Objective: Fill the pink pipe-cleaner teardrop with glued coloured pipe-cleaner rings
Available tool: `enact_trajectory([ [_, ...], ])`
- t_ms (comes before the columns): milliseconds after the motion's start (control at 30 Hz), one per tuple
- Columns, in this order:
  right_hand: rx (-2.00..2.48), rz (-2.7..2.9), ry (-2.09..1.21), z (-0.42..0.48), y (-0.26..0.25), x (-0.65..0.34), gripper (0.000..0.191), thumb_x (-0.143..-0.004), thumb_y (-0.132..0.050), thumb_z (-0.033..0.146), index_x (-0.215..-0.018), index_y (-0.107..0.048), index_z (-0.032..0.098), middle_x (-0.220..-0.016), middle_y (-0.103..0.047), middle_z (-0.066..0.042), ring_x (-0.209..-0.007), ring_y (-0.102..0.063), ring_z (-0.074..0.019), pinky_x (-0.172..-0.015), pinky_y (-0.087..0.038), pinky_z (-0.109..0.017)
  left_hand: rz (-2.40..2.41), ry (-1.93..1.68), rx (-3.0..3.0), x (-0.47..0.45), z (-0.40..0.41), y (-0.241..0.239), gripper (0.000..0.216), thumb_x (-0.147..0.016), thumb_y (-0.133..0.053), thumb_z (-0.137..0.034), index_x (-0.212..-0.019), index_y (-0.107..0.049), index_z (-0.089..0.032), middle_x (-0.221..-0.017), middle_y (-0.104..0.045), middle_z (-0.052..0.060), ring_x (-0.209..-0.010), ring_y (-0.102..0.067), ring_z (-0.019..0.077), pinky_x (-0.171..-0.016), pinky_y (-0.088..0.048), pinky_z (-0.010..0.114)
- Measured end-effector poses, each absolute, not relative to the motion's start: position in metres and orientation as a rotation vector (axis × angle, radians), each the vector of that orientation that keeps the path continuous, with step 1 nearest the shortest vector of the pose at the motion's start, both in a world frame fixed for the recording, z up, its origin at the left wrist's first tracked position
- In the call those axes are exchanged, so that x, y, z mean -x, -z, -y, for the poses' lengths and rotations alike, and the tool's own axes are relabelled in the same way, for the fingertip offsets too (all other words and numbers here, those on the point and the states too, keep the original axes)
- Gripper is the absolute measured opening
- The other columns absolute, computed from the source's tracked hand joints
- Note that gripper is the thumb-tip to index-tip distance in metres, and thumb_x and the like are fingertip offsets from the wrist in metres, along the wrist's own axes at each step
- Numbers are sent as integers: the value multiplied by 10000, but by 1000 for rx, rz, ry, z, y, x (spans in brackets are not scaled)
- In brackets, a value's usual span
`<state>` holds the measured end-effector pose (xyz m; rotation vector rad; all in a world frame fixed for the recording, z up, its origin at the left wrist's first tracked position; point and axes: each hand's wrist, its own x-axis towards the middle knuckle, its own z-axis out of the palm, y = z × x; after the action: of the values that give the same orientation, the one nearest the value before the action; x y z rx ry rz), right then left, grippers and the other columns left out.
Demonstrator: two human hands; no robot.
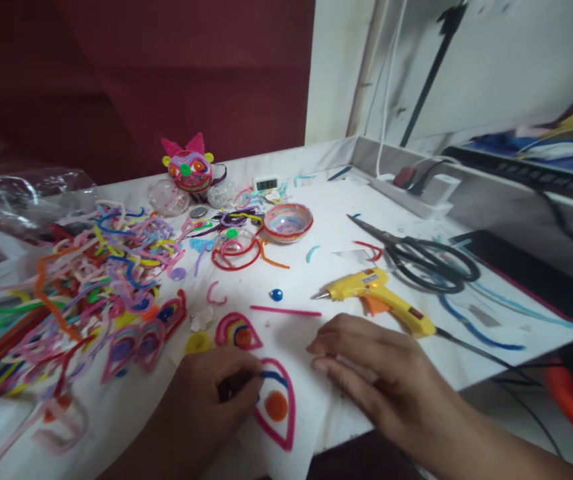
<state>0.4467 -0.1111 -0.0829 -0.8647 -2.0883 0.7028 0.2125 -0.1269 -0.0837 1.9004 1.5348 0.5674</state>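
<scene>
Left hand (201,381) pinches blue strip (277,379); right hand (373,363) loosely half-curled.

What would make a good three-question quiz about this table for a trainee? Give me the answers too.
1. Which hand has its fingertips at the blue strip?
2. True or false: in the picture, the bowl lies to the left of the scissors.
3. The disc just below the blue strip is: A) green, B) orange, C) white.

Key: 1. The left hand. 2. True. 3. B.
</scene>
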Motion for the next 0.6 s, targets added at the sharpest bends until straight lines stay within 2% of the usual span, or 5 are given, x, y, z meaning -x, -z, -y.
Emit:
enact_trajectory([
  [200, 1319, 2188, 45, 58, 65, -530, 151, -949, -486, 229, -942, -634, 204, -897, -657, -63, -764, -620, -164, -669, -465, -294, -1529, -620, -1967, -206, 109, 83, 192, -782, -559, -307, -730, -727, -229, -655, -708, -8, -541, -621, 148, -485, -439, 202],
  [267, 1431, 2204, 129, 35, 69, -558, 195, -940, -469, 222, -944, -659, 176, -912, -653, -107, -785, -616, -203, -670, -436, -341, -1542, -641, -1983, -205, 105, 82, 194, -771, -555, -307, -733, -726, -224, -657, -706, -4, -549, -619, 153, -494, -437, 209],
  [400, 1517, 2304, 161, 6, 87, -596, 135, -891, -588, 299, -857, -653, 185, -764, -627, -32, -593, -542, -126, -576, -401, -296, -1564, -668, -1913, -202, 103, 81, 211, -787, -552, -334, -750, -713, -204, -671, -687, 2, -588, -603, 155, -525, -433, 214],
  [500, 1496, 2313, 194, -5, 100, -610, 252, -929, -526, 404, -876, -654, 195, -810, -619, -31, -557, -522, -103, -551, -398, -286, -1562, -685, -1807, -200, 100, 82, 219, -805, -566, -357, -741, -696, -193, -655, -649, -4, -605, -574, 143, -535, -412, 206],
  [600, 1420, 2296, 209, -10, 103, -614, 405, -896, -481, 553, -801, -658, 201, -704, -585, -47, -470, -502, -121, -473, -370, -302, -1553, -726, -1705, -196, 96, 87, 214, -802, -582, -370, -745, -678, -188, -621, -594, -22, -563, -518, 119, -504, -373, 197],
])
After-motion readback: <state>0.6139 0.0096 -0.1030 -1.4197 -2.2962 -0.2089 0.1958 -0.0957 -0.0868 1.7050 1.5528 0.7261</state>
